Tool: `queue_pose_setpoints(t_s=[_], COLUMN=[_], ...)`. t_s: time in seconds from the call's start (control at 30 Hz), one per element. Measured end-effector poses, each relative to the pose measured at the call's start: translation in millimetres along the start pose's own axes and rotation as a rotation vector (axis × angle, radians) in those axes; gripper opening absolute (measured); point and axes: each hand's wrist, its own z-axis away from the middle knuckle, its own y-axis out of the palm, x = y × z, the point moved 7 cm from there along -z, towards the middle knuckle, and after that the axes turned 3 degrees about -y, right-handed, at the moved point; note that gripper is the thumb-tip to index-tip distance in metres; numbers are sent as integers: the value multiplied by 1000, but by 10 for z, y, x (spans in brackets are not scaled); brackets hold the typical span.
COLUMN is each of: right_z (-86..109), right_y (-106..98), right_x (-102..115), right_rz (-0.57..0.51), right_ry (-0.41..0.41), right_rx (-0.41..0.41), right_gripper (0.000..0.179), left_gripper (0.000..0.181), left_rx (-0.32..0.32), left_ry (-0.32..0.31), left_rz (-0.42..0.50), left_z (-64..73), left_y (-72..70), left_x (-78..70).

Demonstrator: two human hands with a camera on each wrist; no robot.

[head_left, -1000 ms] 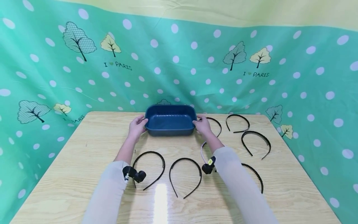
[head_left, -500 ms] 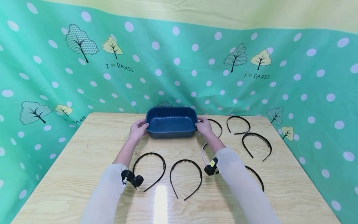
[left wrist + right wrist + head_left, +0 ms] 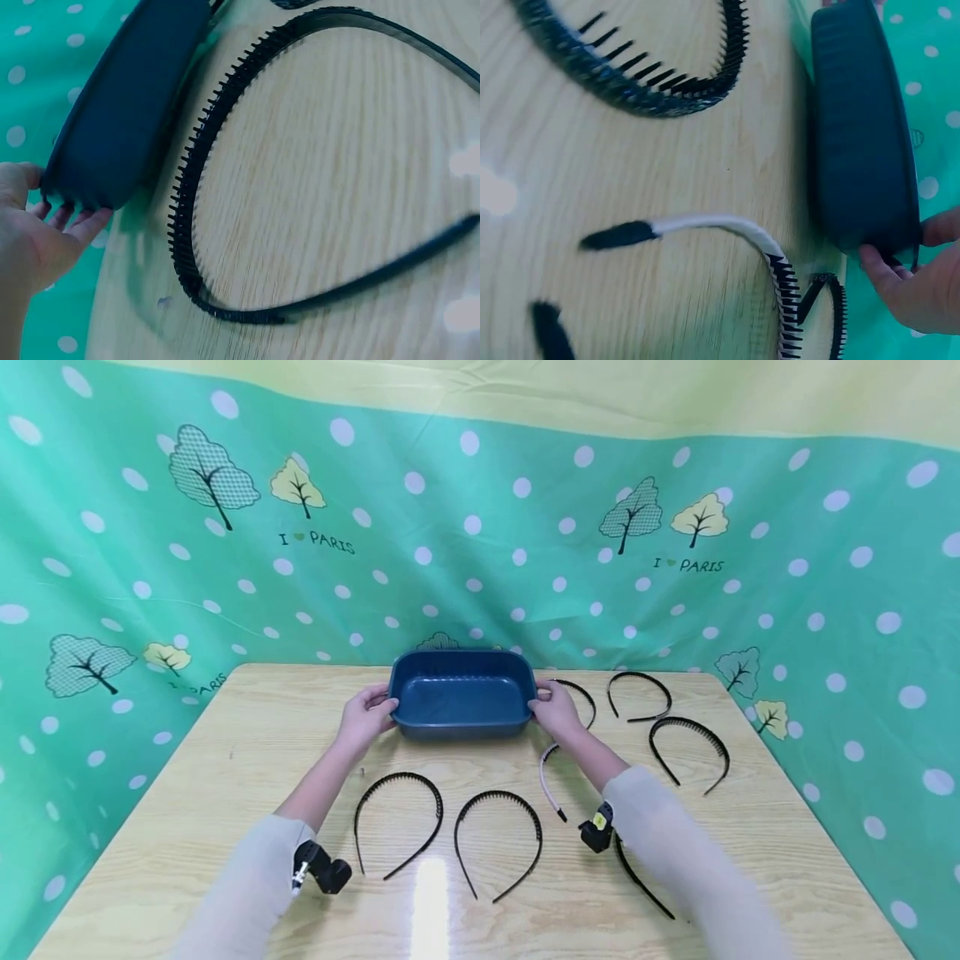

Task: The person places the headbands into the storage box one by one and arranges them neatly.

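A dark blue rectangular basin [image 3: 465,702] is held between both hands near the table's back edge, tilted so its inside faces me. My left hand [image 3: 366,718] grips its left end, thumb at the rim and fingers beneath, as the left wrist view shows. At the right end my right hand [image 3: 557,710] grips the rim the same way, and the basin's outer wall [image 3: 862,127] fills part of the right wrist view. Two black toothed headbands, one on the left [image 3: 400,827] and one in the middle [image 3: 498,843], lie in front of the basin.
Below the right forearm lies a white headband with black tips [image 3: 551,785]. More black headbands lie at the right, one at the back [image 3: 639,696], one farther right [image 3: 690,747], one partly under the right sleeve [image 3: 641,881]. A polka-dot curtain [image 3: 480,560] hangs behind the table.
The basin has come slightly nearer and appears a little larger. Both forearms have spread outward, uncovering more of the white headband's end. Both hands keep their hold.
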Motion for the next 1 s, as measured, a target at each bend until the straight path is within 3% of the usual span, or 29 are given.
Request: queue_pose_setpoints(t_s=[0.3,0.67,1.0], right_z=[189,360,434], right_y=[-56,-71,-71], right_x=[49,-46,-88], right_rz=[82,137,156], right_ry=[-52,-53,-63], right_rx=[13,31,28], right_gripper=[47,47,49], left_gripper=[47,49,49], left_rx=[19,28,38], left_ry=[15,-6,3], left_rz=[9,19,4], left_z=[153,307,383], left_y=[-4,-2,-5], left_x=[-32,118,148])
